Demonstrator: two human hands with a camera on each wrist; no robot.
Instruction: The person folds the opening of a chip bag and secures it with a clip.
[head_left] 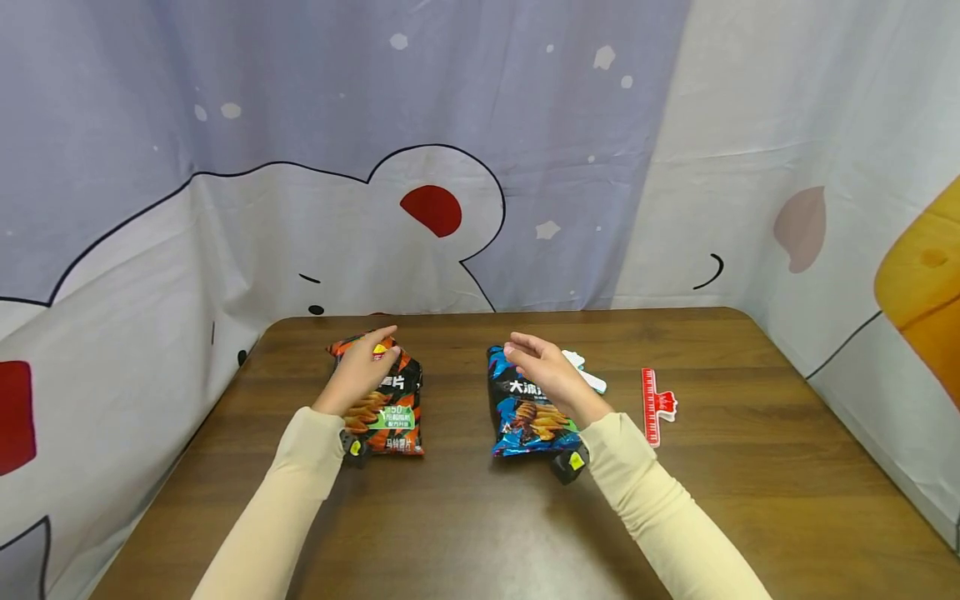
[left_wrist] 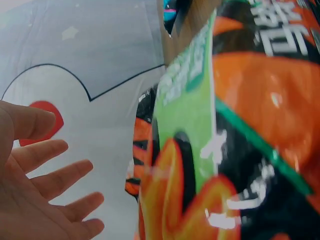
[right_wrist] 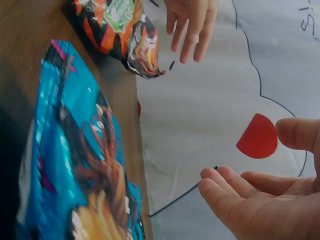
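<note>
An orange and black chip bag [head_left: 393, 417] lies on the left of the table, its printed front facing up. Above its upper part hovers my left hand [head_left: 362, 371], fingers extended and apart from the bag in the left wrist view. To the right lies a blue chip bag [head_left: 528, 417]. My right hand [head_left: 551, 375] is held over that one, palm turned inward, with nothing in its fingers. In the right wrist view the right hand [right_wrist: 270, 195] shows loosely bent fingers, clear of the blue bag [right_wrist: 90, 150].
A red and white clip [head_left: 651, 408] with a ruler-like edge lies right of the blue bag. Behind that bag, a white and pale-green clip [head_left: 592, 379] is partly hidden by the right hand. The wooden table [head_left: 465, 517] ends at a printed curtain [head_left: 570, 167].
</note>
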